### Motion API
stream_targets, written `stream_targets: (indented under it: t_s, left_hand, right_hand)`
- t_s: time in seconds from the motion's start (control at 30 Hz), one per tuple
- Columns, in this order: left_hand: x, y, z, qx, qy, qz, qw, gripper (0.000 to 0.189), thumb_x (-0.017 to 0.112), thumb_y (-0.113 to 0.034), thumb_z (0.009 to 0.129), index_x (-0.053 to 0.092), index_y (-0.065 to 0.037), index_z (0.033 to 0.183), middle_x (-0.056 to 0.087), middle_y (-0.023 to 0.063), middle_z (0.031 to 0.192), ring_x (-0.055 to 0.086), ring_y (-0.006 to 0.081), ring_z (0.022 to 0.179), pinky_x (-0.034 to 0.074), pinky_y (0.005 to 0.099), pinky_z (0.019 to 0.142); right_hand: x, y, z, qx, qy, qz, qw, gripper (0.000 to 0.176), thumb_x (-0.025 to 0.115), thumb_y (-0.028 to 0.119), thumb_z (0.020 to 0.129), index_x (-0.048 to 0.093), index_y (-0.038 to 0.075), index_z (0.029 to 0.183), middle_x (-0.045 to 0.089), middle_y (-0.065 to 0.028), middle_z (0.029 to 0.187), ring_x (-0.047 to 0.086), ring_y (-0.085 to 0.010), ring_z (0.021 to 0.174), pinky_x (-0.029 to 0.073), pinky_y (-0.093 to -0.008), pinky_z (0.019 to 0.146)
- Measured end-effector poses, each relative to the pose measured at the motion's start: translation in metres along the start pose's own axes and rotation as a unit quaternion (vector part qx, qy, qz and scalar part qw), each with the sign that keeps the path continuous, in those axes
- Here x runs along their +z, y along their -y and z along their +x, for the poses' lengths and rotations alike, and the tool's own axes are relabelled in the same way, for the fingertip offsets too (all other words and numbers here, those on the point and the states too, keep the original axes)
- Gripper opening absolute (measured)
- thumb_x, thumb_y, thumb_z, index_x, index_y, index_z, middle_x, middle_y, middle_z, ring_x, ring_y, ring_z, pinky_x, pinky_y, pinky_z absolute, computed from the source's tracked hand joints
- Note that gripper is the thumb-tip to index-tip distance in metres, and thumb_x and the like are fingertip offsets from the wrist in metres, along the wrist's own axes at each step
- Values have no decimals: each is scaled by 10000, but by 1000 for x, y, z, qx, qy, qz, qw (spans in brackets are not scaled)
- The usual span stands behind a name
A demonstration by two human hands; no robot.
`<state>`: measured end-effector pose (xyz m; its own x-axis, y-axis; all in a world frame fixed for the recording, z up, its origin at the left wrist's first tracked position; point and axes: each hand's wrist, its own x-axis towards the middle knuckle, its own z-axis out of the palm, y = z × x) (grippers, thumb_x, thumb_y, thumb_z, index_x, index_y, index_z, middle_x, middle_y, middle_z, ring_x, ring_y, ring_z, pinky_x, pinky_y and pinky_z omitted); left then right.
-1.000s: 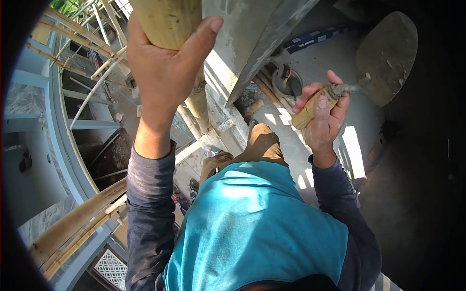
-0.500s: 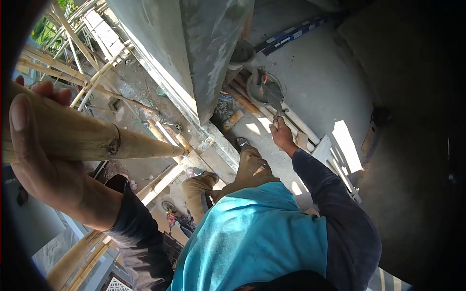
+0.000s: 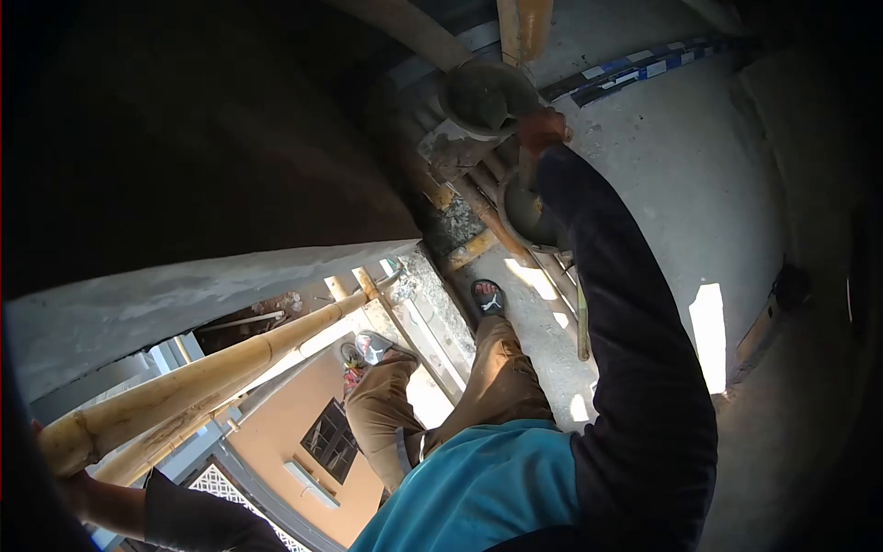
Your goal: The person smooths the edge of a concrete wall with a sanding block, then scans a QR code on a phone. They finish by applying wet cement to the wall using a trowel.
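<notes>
My right hand (image 3: 543, 131) is closed around the handle of a trowel, which the fingers mostly hide. The trowel's blade (image 3: 497, 109) dips into a dark bucket (image 3: 457, 99) of grey mortar. Just below the right forearm sits a second bucket (image 3: 509, 207), partly covered by the sleeve. At the far left edge, my left hand (image 3: 78, 495) grips a thick bamboo pole (image 3: 248, 354). Most of those fingers are behind the pole or lost in the dark border.
A large wall or column (image 3: 230, 267) rises close on the left, its lower edge lit. My sandalled feet straddle a concrete ledge (image 3: 432, 290), with a drop to the left. Bamboo poles (image 3: 483, 207) lie beside the buckets. Blue and white tile strips (image 3: 635, 72) lie on the grey floor.
My right hand has moved up and away with the trowel, from near the lower bucket to the upper one. My view has turned, and the left hand now appears lower on the left.
</notes>
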<state>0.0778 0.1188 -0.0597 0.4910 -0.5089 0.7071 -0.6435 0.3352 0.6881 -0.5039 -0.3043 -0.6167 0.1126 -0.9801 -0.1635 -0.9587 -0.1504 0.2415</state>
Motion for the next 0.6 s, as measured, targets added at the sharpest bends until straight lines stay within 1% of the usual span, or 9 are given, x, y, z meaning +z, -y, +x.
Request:
stream_targets:
  t_s: [0.07, 0.1, 0.2, 0.23, 0.37, 0.43, 0.47, 0.53, 0.6]
  left_hand:
    - [-37, 7, 14, -20, -44, 82, 995, 515, 561, -406, 900, 602, 35, 1163, 646, 186, 1092, 644, 301, 994, 524, 434, 892]
    - [-25, 1, 12, -21, -41, 92, 995, 515, 561, -406, 900, 602, 35, 1163, 646, 186, 1092, 644, 301, 994, 524, 434, 892]
    - [15, -19, 2, -11, -155, 143, 977, 725, 542, -601, 844, 394, -162, 1402, 522, 155, 1320, 587, 261, 1125, 534, 493, 873]
    - [25, -20, 1, -6, -192, 159, 968, 817, 535, -665, 826, 325, -227, 1482, 480, 145, 1397, 569, 247, 1169, 537, 512, 867]
    - [24, -21, 8, -1, -225, 192, 955, 767, 536, -634, 836, 358, -196, 1440, 497, 149, 1358, 577, 254, 1144, 535, 503, 871]
    - [22, -21, 8, 0, -235, 198, 951, 743, 536, -618, 841, 374, -181, 1419, 506, 151, 1338, 582, 257, 1132, 535, 498, 873]
    - [20, -20, 7, 2, -239, 200, 950, 732, 536, -611, 843, 382, -173, 1409, 510, 152, 1328, 584, 259, 1126, 534, 495, 874]
    - [21, -18, 9, 2, -239, 208, 948, 708, 536, -595, 848, 398, -157, 1388, 519, 154, 1309, 588, 262, 1114, 533, 490, 875]
    - [21, -19, 11, 2, -241, 214, 946, 685, 536, -579, 853, 415, -142, 1367, 528, 156, 1289, 593, 265, 1101, 532, 485, 877]
  right_hand:
    - [34, -1, 49, -25, -19, -9, 999, 225, 577, 251, 864, 707, 215, 1045, 687, -68, 1043, 648, -274, 1007, 509, -447, 820]
    - [45, 3, 61, -43, -44, -22, 998, 203, 580, 250, 853, 734, 209, 978, 693, -65, 1023, 650, -267, 1002, 501, -449, 824]
    - [55, 6, 78, -67, -70, -46, 994, 206, 575, 260, 845, 734, 200, 963, 699, -63, 994, 652, -243, 996, 493, -448, 827]
    - [57, 7, 75, -82, -144, -37, 986, 219, 549, 252, 865, 724, 197, 983, 700, -63, 989, 651, -249, 997, 490, -440, 838]
    - [96, 0, 94, -182, -139, -6, 973, 240, 529, 262, 879, 709, 197, 1023, 693, -74, 1014, 651, -266, 1004, 489, -448, 869]
    - [86, -4, 83, -262, -227, 21, 938, 271, 501, 276, 898, 685, 190, 1077, 679, -85, 1047, 645, -281, 1017, 484, -458, 906]
    - [76, -2, 89, -262, -229, 17, 937, 271, 501, 276, 898, 685, 190, 1077, 679, -85, 1047, 645, -281, 1017, 484, -458, 906]
    - [60, 6, 91, -102, -5, 47, 994, 286, 481, 286, 911, 672, 203, 1108, 660, -89, 1090, 636, -284, 1042, 484, -452, 926]
    - [50, 2, 83, -121, -33, 43, 991, 286, 480, 282, 914, 669, 220, 1120, 659, -91, 1092, 634, -286, 1047, 493, -448, 914]
